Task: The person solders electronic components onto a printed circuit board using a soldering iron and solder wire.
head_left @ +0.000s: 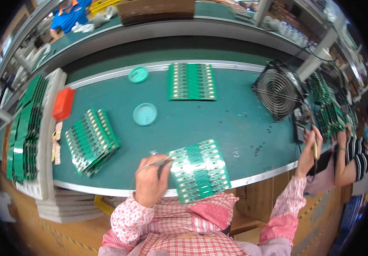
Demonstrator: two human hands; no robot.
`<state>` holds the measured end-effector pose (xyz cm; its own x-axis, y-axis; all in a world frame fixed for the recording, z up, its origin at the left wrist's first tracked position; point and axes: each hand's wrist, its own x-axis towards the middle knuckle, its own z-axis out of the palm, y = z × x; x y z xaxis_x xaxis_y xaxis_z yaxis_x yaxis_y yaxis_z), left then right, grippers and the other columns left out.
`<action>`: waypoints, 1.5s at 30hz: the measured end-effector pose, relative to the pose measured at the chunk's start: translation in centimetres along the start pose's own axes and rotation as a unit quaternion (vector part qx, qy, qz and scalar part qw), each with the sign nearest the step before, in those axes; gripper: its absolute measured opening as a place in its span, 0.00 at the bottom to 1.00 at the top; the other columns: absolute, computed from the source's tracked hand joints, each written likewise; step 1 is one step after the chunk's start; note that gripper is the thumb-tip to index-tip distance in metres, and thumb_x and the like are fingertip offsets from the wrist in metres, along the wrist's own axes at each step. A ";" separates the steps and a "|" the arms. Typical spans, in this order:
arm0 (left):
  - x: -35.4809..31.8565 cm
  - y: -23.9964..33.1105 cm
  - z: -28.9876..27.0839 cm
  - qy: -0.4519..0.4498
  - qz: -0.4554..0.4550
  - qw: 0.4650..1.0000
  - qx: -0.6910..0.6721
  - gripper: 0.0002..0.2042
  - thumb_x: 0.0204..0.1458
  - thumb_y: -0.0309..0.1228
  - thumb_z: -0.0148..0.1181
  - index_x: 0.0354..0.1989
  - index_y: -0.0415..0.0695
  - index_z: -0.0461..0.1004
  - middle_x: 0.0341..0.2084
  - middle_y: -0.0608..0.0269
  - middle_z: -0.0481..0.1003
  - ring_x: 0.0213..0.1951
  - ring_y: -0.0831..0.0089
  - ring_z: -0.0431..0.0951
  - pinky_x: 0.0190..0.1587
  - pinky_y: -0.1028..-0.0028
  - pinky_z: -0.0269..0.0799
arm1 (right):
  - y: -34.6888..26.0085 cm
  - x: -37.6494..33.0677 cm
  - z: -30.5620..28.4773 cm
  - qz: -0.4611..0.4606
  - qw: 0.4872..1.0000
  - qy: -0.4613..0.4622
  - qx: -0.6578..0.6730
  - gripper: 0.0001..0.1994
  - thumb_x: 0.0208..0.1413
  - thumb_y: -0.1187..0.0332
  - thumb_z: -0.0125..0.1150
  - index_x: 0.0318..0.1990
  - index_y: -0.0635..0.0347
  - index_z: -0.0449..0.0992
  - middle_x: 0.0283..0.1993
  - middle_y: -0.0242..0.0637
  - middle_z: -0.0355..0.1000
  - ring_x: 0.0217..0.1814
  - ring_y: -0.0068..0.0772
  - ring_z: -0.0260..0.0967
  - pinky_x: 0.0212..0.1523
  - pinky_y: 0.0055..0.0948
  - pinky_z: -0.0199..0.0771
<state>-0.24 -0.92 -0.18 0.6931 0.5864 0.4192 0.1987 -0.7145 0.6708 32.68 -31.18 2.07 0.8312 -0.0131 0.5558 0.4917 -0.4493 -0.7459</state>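
My left hand (151,181) is closed around a pair of metal tweezers (155,164), whose tips reach the left edge of a green circuit board panel (200,170). A thin wire seems to curve down beside that hand. The panel lies at the front edge of the bench, partly over it, with rows of small pads along its sides. Off to the right, my right hand (306,154) grips a soldering iron (315,150) with a yellowish handle. It is close to a dark iron stand (301,124) at the bench's right end.
A fan (277,91) stands at the back right. Another panel stack (191,82) sits at the back, and a fanned stack (91,143) at left. Two round turquoise dishes (144,114), a red bin (63,104) and racked boards (25,132) are leftward. A co-worker's arm (345,164) is at right.
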 end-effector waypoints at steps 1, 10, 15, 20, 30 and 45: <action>-0.1 -0.1 0.0 0.003 0.003 1.000 0.000 0.06 0.51 0.19 0.64 0.37 0.39 0.78 0.36 0.57 0.80 0.37 0.56 0.78 0.42 0.65 0.72 | -0.7 -1.5 0.0 -0.022 0.999 0.022 -0.014 0.16 0.70 0.62 0.49 0.58 0.61 0.73 0.46 0.39 0.78 0.43 0.25 0.74 0.47 0.26 0.73; -0.2 -0.1 -0.5 -0.009 -0.017 1.000 -0.001 0.05 0.51 0.20 0.64 0.37 0.39 0.78 0.36 0.59 0.80 0.37 0.58 0.78 0.42 0.66 0.72 | -7.8 -14.8 2.4 -0.085 0.990 -0.052 0.098 0.12 0.66 0.70 0.49 0.51 0.65 0.72 0.38 0.45 0.76 0.35 0.33 0.76 0.34 0.30 0.76; -0.2 -0.2 -0.4 -0.010 -0.002 1.000 0.001 0.05 0.51 0.20 0.63 0.37 0.39 0.78 0.36 0.59 0.80 0.38 0.58 0.79 0.44 0.66 0.72 | -11.0 -16.9 4.2 -0.153 0.963 -0.151 0.162 0.12 0.65 0.64 0.53 0.47 0.64 0.72 0.28 0.44 0.78 0.29 0.36 0.75 0.32 0.31 0.75; -0.3 -0.2 -0.5 -0.009 -0.004 1.000 -0.006 0.06 0.51 0.20 0.63 0.37 0.39 0.78 0.36 0.58 0.80 0.38 0.59 0.79 0.45 0.66 0.72 | -12.5 -17.7 5.1 -0.156 0.954 -0.181 0.181 0.12 0.65 0.63 0.54 0.47 0.63 0.73 0.28 0.41 0.79 0.29 0.37 0.75 0.32 0.32 0.74; -0.7 -0.3 -2.9 0.014 -0.026 0.999 0.030 0.09 0.53 0.18 0.63 0.42 0.38 0.75 0.37 0.54 0.80 0.40 0.59 0.80 0.44 0.67 0.74 | -12.9 -18.9 5.6 -0.110 0.948 -0.203 0.218 0.10 0.63 0.66 0.56 0.46 0.62 0.73 0.28 0.41 0.80 0.29 0.36 0.75 0.33 0.32 0.74; -2.7 -0.9 -3.4 0.016 -0.071 0.997 0.030 0.08 0.53 0.18 0.62 0.40 0.37 0.76 0.37 0.54 0.79 0.40 0.59 0.79 0.44 0.67 0.74 | -12.9 -20.2 7.3 -0.068 0.951 -0.215 0.210 0.08 0.60 0.73 0.59 0.46 0.62 0.72 0.29 0.42 0.79 0.31 0.35 0.76 0.32 0.30 0.76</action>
<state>-4.63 -0.56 0.13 0.6322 0.6946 0.3432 0.3348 -0.6444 0.6876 11.42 -18.55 -2.22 0.7372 0.4274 0.5233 0.5872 -0.0220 -0.8092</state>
